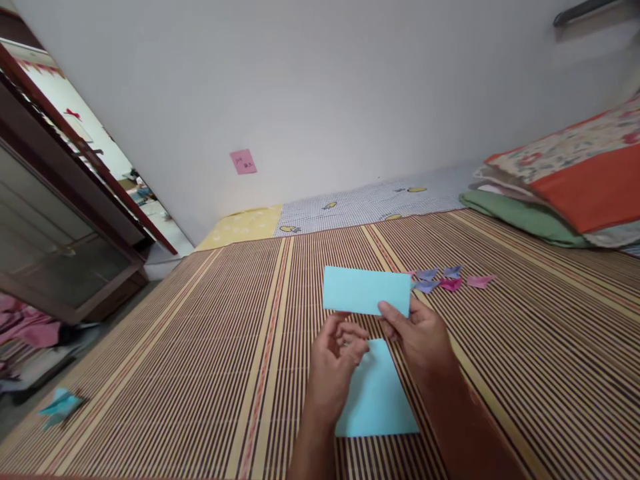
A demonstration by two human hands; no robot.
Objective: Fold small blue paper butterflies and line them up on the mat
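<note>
A light-blue sheet of paper (366, 291), folded into a wide strip, is held up above the striped mat. My right hand (417, 330) pinches its lower right corner, thumb on the near face and fingers behind. Just under the strip's lower edge is my left hand (343, 347), its fingers loosely curled and apart with nothing between them; whether a fingertip touches the paper I cannot tell. Beneath both hands a second light-blue sheet (379, 400) lies flat on the mat, partly covered by my left hand.
Several small folded paper pieces, among them a magenta one (451, 285) and a pink one (481, 281), lie beyond my right hand. A blue folded paper piece (61, 407) sits at the mat's left edge. Folded bedding (590, 193) is piled at right. A pink note (243, 162) sticks to the wall.
</note>
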